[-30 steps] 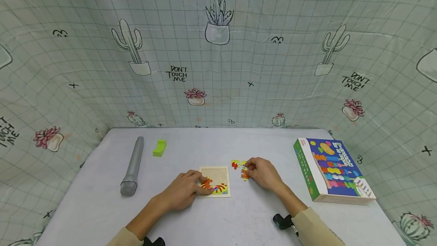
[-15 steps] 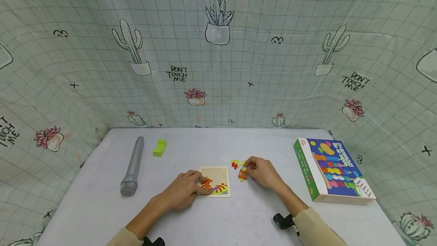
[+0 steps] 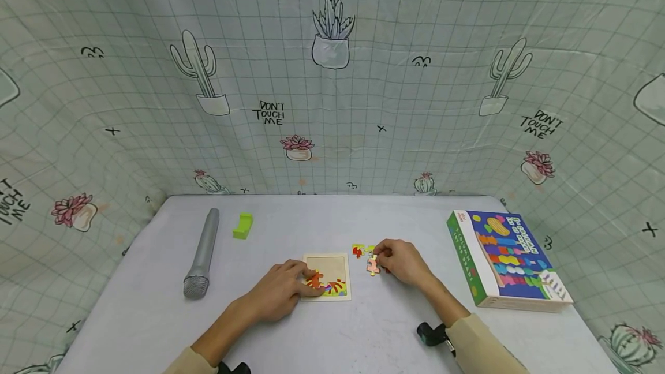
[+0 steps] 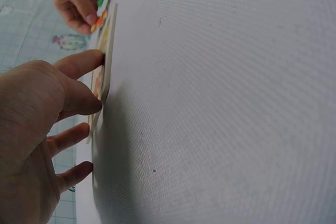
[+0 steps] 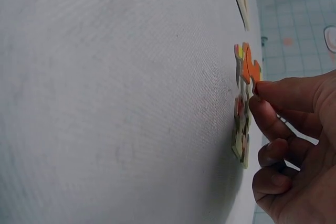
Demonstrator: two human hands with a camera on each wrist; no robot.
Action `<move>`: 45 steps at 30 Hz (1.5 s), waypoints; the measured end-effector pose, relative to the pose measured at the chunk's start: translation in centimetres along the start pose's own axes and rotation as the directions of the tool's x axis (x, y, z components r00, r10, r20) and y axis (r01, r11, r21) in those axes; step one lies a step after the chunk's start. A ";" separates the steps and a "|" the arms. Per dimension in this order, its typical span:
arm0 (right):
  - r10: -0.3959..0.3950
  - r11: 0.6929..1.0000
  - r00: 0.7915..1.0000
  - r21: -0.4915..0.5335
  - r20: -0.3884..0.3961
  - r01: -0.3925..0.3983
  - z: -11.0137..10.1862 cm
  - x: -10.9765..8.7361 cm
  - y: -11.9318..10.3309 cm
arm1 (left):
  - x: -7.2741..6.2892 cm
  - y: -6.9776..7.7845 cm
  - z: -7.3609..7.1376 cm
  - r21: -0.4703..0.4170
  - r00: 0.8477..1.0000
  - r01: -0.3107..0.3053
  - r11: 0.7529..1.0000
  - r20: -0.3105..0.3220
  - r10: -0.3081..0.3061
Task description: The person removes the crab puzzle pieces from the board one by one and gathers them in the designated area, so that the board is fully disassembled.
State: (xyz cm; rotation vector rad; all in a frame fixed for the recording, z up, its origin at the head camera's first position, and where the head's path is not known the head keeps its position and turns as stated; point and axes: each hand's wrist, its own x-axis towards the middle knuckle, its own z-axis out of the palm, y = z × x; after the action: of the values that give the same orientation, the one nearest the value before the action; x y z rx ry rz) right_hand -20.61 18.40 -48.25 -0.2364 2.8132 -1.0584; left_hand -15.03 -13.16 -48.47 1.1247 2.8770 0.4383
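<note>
My right hand (image 3: 402,261) pinches an orange jigsaw piece (image 3: 373,265) between thumb and fingertips, just right of the square wooden puzzle tray (image 3: 326,261). In the right wrist view this orange piece (image 5: 251,67) is held on edge, above other loose pieces (image 5: 239,140). My left hand (image 3: 277,290) rests on the tray's left side, fingers spread and fairly straight, thumb across the lower part. Fitted pieces (image 3: 336,287) in red, yellow and green fill the tray's lower portion, partly covered by that hand. In the left wrist view, fingertips touch the tray's rim (image 4: 107,85).
Red and yellow loose pieces (image 3: 358,251) lie at the tray's upper right, some hidden by the right hand. A grey microphone (image 3: 202,253) and a lime green block (image 3: 242,226) stand to the left. A colourful game box (image 3: 509,258) lies at the right.
The held piece has shifted slightly left, then back right, and its face now looks paler as it turns in the right fingers. The left hand and tray stay put.
</note>
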 end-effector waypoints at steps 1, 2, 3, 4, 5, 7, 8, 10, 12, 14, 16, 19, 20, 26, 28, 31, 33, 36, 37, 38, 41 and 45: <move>-0.002 1.000 1.000 -0.002 0.001 0.002 0.0 0.0 0.0 | 0.0 0.0 0.0 0.000 1.000 0.000 1.000 0.001 0.000; -0.005 1.000 1.000 -0.005 0.002 0.005 0.0 0.0 0.1 | 0.0 0.0 0.0 0.001 1.000 -0.001 1.000 0.001 0.001; -0.007 1.000 1.000 -0.006 0.002 0.007 0.0 0.1 0.1 | 0.0 0.0 0.0 0.002 1.000 -0.001 1.000 0.001 0.001; -0.009 1.000 1.000 -0.009 0.001 0.009 0.0 0.1 0.1 | 0.0 0.0 0.0 0.004 1.000 -0.003 1.000 0.000 0.003; -0.012 1.000 1.000 -0.011 0.001 0.012 0.0 0.1 0.1 | 0.0 0.0 0.0 0.005 1.000 -0.005 1.000 -0.001 0.005; -0.015 1.000 1.000 -0.014 0.000 0.015 0.0 0.1 0.1 | 0.0 0.0 0.0 0.009 1.000 -0.008 1.000 -0.002 0.008; -0.015 1.000 1.000 -0.015 0.000 0.015 0.0 0.1 0.1 | 0.0 0.0 0.0 0.010 1.000 -0.010 1.000 -0.004 0.010; -0.016 1.000 1.000 -0.017 0.000 0.016 0.0 0.1 0.1 | 0.0 0.0 0.1 0.009 1.000 -0.011 1.000 -0.004 0.011; -0.015 1.000 1.000 -0.018 0.001 0.015 0.0 0.2 0.1 | 0.0 0.0 0.0 0.007 1.000 -0.007 1.000 -0.001 0.007; -0.014 1.000 1.000 -0.020 0.000 0.014 0.0 0.3 0.1 | 0.0 0.0 0.0 0.004 1.000 -0.004 1.000 -0.002 0.004; -0.016 1.000 1.000 -0.024 0.000 0.016 -0.1 0.3 0.1 | 0.0 0.0 0.0 0.004 1.000 0.001 1.000 0.000 -0.001; -0.020 0.999 1.000 -0.032 -0.001 0.020 -0.1 0.2 0.0 | 0.0 0.0 0.0 0.006 1.000 0.005 1.000 0.001 -0.005; -0.019 0.999 1.000 -0.032 -0.001 0.019 -0.1 0.2 0.0 | 0.0 0.0 0.0 0.007 1.000 0.005 1.000 0.002 -0.005; -0.008 0.999 1.000 -0.033 0.001 0.008 0.0 0.0 -0.2 | -0.1 0.0 0.1 0.011 1.000 -0.010 1.000 -0.011 0.010; -0.011 0.999 1.000 -0.036 0.001 0.011 0.0 0.0 -0.3 | -0.1 0.0 0.1 0.011 1.000 -0.010 1.000 -0.006 0.010; -0.001 0.999 1.000 -0.035 0.005 0.001 0.0 0.0 -0.3 | -0.1 0.0 0.1 0.009 1.000 -0.003 1.000 0.008 0.003; 0.004 0.999 1.000 -0.037 0.004 -0.004 0.1 0.0 -0.3 | -0.1 0.0 0.0 0.009 1.000 0.003 1.000 0.017 -0.004; 0.009 0.999 1.000 -0.036 0.004 -0.009 0.1 0.0 -0.3 | 0.0 0.0 0.0 0.011 1.000 0.005 1.000 0.017 -0.005; 0.003 0.999 1.000 -0.041 0.001 -0.003 0.1 0.0 -0.2 | 0.0 0.0 0.0 0.011 1.000 0.005 1.000 0.016 -0.005; 0.002 0.999 1.000 -0.040 0.001 -0.002 0.2 0.0 -0.3 | 0.0 0.0 -0.1 0.009 1.000 0.006 1.000 0.016 -0.006; 0.002 0.999 1.000 -0.041 0.002 -0.002 0.2 0.0 -0.2 | -0.1 0.0 -0.2 -0.004 1.000 0.013 1.000 0.029 -0.013; 0.004 0.999 1.000 -0.053 -0.010 -0.004 0.4 0.1 -0.2 | -0.2 0.1 -0.4 -0.028 0.999 0.020 0.999 0.036 -0.019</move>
State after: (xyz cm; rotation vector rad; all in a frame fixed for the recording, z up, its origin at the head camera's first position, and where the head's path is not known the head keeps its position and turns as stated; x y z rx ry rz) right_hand -20.65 17.99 -48.41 -0.2317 2.8520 -0.9871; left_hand -14.91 -13.32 -48.10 1.0873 2.8390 0.4519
